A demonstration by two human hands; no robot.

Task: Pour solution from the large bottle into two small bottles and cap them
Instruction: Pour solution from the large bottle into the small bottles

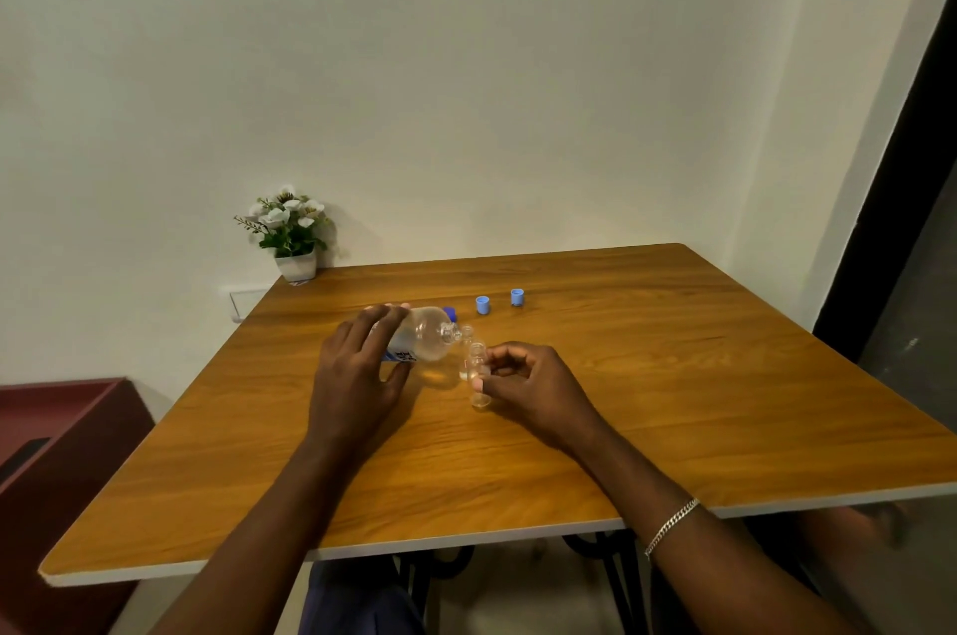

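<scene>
In the head view, at frame centre, the large bottle point(422, 336) is being gripped and tipped by the left hand point(357, 365), so that its neck is being aimed at a small bottle point(476, 362) being pinched steady by the right hand point(528, 380). A second small bottle point(467, 333) is being kept just behind. The left blue cap point(482, 305) and right blue cap point(517, 297) are being left higher up, apart from the pour. Bare table point(699, 375) is being left open rightward.
</scene>
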